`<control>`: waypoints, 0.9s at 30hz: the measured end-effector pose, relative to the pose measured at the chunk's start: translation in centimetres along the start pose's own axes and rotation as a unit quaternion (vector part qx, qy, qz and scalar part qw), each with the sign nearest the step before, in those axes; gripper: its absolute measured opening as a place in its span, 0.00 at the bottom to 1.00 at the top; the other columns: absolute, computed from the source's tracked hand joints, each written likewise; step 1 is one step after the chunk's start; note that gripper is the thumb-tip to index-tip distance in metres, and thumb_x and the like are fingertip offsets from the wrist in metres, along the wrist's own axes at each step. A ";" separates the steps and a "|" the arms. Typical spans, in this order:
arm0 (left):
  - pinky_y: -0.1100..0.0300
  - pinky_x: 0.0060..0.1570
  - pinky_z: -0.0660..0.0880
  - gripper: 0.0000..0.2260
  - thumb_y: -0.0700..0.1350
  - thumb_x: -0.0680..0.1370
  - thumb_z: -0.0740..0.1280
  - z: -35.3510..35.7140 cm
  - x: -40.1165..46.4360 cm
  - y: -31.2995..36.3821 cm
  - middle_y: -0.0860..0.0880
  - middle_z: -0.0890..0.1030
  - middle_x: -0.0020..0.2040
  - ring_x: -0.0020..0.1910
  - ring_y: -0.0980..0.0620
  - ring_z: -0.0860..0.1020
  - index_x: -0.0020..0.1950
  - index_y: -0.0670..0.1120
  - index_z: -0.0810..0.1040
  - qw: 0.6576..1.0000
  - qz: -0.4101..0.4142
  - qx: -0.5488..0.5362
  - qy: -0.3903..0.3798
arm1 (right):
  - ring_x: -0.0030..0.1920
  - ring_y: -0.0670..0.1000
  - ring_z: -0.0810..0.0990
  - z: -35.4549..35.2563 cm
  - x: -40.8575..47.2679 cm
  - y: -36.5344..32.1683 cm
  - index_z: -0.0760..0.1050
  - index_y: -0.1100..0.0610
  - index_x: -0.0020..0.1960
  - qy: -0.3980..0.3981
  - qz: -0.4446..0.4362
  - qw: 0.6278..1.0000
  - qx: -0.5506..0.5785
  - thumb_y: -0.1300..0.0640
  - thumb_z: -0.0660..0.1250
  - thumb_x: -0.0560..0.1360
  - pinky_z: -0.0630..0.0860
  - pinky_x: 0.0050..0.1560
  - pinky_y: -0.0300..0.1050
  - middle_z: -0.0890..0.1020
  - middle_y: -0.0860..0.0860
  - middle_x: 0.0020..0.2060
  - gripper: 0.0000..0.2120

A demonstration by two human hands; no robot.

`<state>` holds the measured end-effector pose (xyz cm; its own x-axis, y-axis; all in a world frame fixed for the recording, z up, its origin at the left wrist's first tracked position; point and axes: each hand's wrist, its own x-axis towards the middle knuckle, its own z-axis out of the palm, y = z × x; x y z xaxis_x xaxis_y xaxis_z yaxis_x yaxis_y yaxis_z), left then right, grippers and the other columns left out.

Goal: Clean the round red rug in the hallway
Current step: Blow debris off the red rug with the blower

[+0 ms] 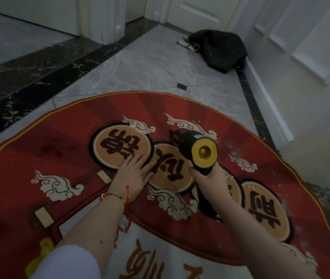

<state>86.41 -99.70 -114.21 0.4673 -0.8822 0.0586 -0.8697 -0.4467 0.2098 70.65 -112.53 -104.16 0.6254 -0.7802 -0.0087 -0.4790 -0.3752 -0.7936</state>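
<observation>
I am looking down at the round red rug (39,158), which is lying on the grey marble floor (140,63) of the hallway and filling the lower part of the view, its far edge curving just short of the black floor border. At the left, my left hand (134,176) is resting palm down on the rug, its fingers (138,160) spread flat and overlapping the edge of a tan disc (121,147) bearing a dark character; a multicoloured bracelet (113,195) and a red string are circling that wrist. Further right, my right hand (210,178) is gripping the black handle of a handheld vacuum (196,150), fingers wrapped tight around it, with the yellow end cap facing me and the nozzle pointing away and down onto the rug near a cloud motif. Small white specks are lying scattered on the rug to the right of the vacuum. Far beyond, near the white wall, a black bag (220,49) is slumping on the floor.
</observation>
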 end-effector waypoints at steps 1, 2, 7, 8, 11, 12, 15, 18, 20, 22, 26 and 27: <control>0.53 0.74 0.46 0.26 0.59 0.81 0.38 -0.1 0.0 0.0 0.51 0.55 0.78 0.76 0.49 0.53 0.77 0.56 0.56 1.000 0.000 -0.002 0.003 | 0.43 0.43 0.77 -0.2 -0.7 0.3 0.72 0.51 0.54 -0.003 -0.005 1.000 -0.004 0.60 0.70 0.73 0.67 0.34 0.29 0.79 0.45 0.43 0.12; 0.53 0.74 0.46 0.23 0.57 0.83 0.41 0.0 0.1 0.0 0.51 0.55 0.78 0.76 0.49 0.52 0.77 0.56 0.56 1.000 0.000 -0.005 0.003 | 0.43 0.43 0.77 -0.2 -1.2 0.5 0.72 0.52 0.54 -0.008 -0.007 1.000 -0.007 0.59 0.70 0.73 0.67 0.34 0.28 0.78 0.45 0.43 0.12; 0.53 0.74 0.47 0.22 0.56 0.83 0.44 0.1 0.4 -0.1 0.51 0.54 0.78 0.76 0.50 0.52 0.77 0.56 0.53 1.000 -0.003 0.028 -0.003 | 0.43 0.49 0.78 1.0 1.1 -0.1 0.74 0.56 0.55 -0.011 -0.013 1.000 -0.016 0.60 0.70 0.71 0.69 0.36 0.35 0.80 0.49 0.42 0.13; 0.53 0.75 0.47 0.22 0.56 0.83 0.44 0.1 0.4 -0.1 0.51 0.54 0.78 0.76 0.49 0.53 0.77 0.56 0.53 0.999 -0.002 0.037 -0.008 | 0.45 0.50 0.79 1.3 1.6 -0.4 0.73 0.56 0.57 -0.012 -0.010 1.000 -0.019 0.59 0.70 0.71 0.70 0.37 0.36 0.80 0.50 0.45 0.16; 0.53 0.75 0.48 0.22 0.55 0.83 0.43 0.0 0.3 0.0 0.51 0.54 0.78 0.76 0.49 0.53 0.78 0.55 0.52 0.999 0.000 0.053 -0.011 | 0.47 0.49 0.78 1.4 1.5 -0.9 0.73 0.56 0.59 -0.011 -0.012 1.000 -0.021 0.59 0.70 0.71 0.70 0.38 0.35 0.80 0.50 0.47 0.17; 0.53 0.75 0.48 0.22 0.55 0.83 0.44 -0.1 0.3 0.0 0.51 0.54 0.78 0.76 0.49 0.53 0.78 0.55 0.51 0.998 -0.002 0.055 -0.012 | 0.45 0.48 0.78 1.1 0.8 -0.8 0.73 0.55 0.57 -0.010 -0.008 1.000 -0.018 0.60 0.70 0.71 0.69 0.36 0.34 0.79 0.49 0.45 0.15; 0.52 0.74 0.51 0.22 0.54 0.83 0.45 -0.3 0.4 0.5 0.50 0.55 0.78 0.75 0.48 0.55 0.78 0.54 0.51 0.997 -0.006 0.074 -0.015 | 0.38 0.44 0.75 0.0 -2.1 0.5 0.71 0.53 0.50 -0.013 -0.005 1.000 -0.012 0.61 0.70 0.71 0.67 0.33 0.32 0.77 0.45 0.37 0.11; 0.49 0.73 0.54 0.22 0.52 0.84 0.45 -0.5 0.5 1.0 0.47 0.55 0.77 0.74 0.45 0.57 0.78 0.51 0.48 0.992 -0.008 0.123 -0.031 | 0.39 0.40 0.76 -0.7 -3.1 0.8 0.72 0.51 0.52 -0.024 -0.018 0.999 -0.022 0.61 0.70 0.71 0.69 0.30 0.28 0.78 0.44 0.39 0.12; 0.48 0.73 0.55 0.23 0.50 0.84 0.46 -0.6 0.5 1.5 0.45 0.53 0.77 0.74 0.43 0.55 0.78 0.50 0.45 0.986 -0.016 0.154 -0.054 | 0.40 0.39 0.76 -0.9 -2.4 0.5 0.72 0.52 0.51 -0.028 -0.015 0.999 -0.025 0.61 0.69 0.71 0.69 0.30 0.29 0.78 0.44 0.40 0.11; 0.46 0.73 0.55 0.24 0.48 0.84 0.48 -0.9 0.5 2.0 0.44 0.50 0.78 0.74 0.42 0.54 0.78 0.49 0.42 0.980 -0.030 0.176 -0.085 | 0.40 0.43 0.76 -0.8 -1.9 0.2 0.72 0.53 0.50 -0.029 -0.004 0.999 -0.023 0.61 0.69 0.72 0.68 0.32 0.32 0.78 0.46 0.39 0.10; 0.46 0.72 0.56 0.26 0.43 0.83 0.50 -1.6 -0.3 3.1 0.42 0.50 0.77 0.74 0.41 0.54 0.78 0.47 0.41 0.975 -0.044 0.199 -0.088 | 0.43 0.43 0.76 -1.2 -3.9 0.6 0.72 0.53 0.55 -0.036 0.003 0.999 -0.012 0.61 0.70 0.71 0.67 0.33 0.27 0.78 0.45 0.42 0.15; 0.46 0.72 0.55 0.27 0.43 0.83 0.51 -1.5 -0.7 3.2 0.42 0.50 0.77 0.74 0.40 0.54 0.78 0.47 0.41 0.976 -0.047 0.192 -0.085 | 0.42 0.42 0.76 -1.5 -5.0 1.0 0.72 0.52 0.56 -0.034 0.003 0.999 -0.009 0.61 0.70 0.71 0.68 0.32 0.27 0.78 0.44 0.42 0.16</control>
<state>83.55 -100.33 -112.14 0.5430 -0.8320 -0.1135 -0.8350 -0.5207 -0.1778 66.12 -109.77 -104.01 0.6629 -0.7466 -0.0562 -0.4936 -0.3795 -0.7825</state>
